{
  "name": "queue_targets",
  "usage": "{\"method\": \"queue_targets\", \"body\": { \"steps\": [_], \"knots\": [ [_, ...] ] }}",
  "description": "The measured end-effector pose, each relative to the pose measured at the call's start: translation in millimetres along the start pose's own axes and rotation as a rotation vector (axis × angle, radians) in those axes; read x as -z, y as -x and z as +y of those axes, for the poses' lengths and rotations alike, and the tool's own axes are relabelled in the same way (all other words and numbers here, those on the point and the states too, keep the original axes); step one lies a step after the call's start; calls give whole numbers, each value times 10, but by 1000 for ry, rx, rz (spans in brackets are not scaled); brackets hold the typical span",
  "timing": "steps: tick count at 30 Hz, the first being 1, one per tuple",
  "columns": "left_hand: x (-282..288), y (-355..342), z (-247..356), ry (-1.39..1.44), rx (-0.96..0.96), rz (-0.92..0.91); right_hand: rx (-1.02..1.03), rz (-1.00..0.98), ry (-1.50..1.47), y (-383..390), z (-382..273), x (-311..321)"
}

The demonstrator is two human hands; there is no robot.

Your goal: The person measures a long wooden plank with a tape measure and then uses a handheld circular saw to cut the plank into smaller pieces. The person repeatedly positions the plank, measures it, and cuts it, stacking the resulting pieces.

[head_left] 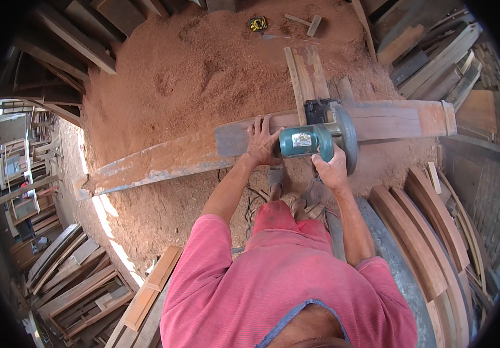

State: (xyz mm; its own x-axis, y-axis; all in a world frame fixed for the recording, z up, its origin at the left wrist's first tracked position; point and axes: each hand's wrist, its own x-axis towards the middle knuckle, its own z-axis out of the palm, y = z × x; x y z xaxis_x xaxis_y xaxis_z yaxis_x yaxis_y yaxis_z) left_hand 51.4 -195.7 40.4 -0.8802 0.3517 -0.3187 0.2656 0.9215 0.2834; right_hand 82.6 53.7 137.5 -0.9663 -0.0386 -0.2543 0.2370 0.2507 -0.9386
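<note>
My right hand (332, 168) grips the rear handle of a teal circular saw (308, 141) with a dark round blade guard. The saw rests across a wide reddish plank (389, 120), and its blade is hidden. Left of the motor, my left hand (260, 142) lies on the plank with its fingers spread, thumb side close to the motor. A narrow wood strip (294, 81) runs away from the saw's base, beside a short board (311, 72). Beneath the plank lies a long, dust-covered beam (157, 162) reaching far left.
Sawdust (192, 75) covers the ground beyond the beam. A yellow-black tape measure (258, 23) and small wood offcuts (313, 25) lie there. Curved timbers (409, 240) are stacked at right, more boards (151, 278) at lower left. A dark cord (250, 200) trails near my feet.
</note>
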Motion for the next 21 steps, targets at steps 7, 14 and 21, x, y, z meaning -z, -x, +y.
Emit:
{"method": "queue_targets", "body": {
  "steps": [7, 14, 21],
  "knots": [
    [20, 0, 22, 0, 7, 5, 33, 2, 17, -70, -49, 3],
    [-7, -10, 1, 20, 1, 4, 30, 4, -13, -112, 19, -11],
    [-17, -3, 4, 26, 3, 33, 49, 5, -6, -169, -18, -12]
  ]
}}
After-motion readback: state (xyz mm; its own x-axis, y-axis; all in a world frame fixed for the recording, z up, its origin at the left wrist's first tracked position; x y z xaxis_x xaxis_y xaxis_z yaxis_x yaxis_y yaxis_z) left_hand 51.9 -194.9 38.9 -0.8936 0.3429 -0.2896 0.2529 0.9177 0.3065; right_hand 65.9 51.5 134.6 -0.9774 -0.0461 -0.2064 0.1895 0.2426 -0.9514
